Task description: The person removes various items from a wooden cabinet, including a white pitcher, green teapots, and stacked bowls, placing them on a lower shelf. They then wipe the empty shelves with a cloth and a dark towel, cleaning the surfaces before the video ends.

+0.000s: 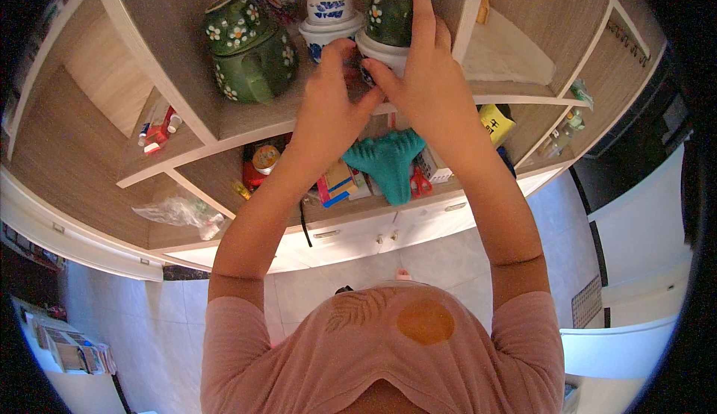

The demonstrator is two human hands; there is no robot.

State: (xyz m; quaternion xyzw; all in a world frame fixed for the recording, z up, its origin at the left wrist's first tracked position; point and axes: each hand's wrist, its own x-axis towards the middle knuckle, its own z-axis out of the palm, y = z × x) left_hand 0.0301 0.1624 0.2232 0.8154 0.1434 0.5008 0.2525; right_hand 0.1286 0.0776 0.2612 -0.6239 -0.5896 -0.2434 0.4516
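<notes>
- Warm, fairly dim light is falling on the wooden shelving unit (pixel 151 55), leaving its deeper corners shadowed.
- Cooler, bluish light is brightening the tiled floor (pixel 157 332).
- A crumpled clear plastic bag (pixel 183 212) is catching pale highlights.
- Grain is speckling everything, softening the left hand (pixel 328 100) and right hand (pixel 427 74).
- Fisheye distortion is bowing straight edges; black is filling the corners, with blue fringing along the rim.
</notes>
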